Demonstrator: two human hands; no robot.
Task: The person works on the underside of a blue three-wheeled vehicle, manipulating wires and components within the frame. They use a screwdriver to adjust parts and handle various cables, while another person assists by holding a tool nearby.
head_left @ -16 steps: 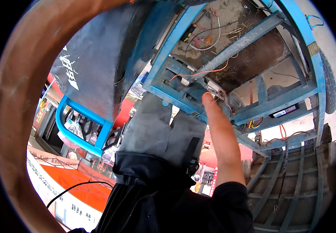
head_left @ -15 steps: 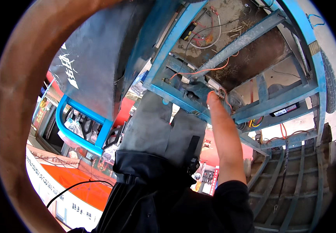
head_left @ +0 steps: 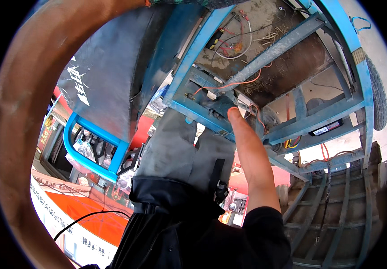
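Overhead, the blue frame fills mid-frame; your right hand (fingers together, holding nothing) has slid left off the wires.

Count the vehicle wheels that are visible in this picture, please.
1. A single black tyre shows at the right edge, outside the blue metal frame, up and right of the right hand. Other wheels may be hidden behind the frame and panels.
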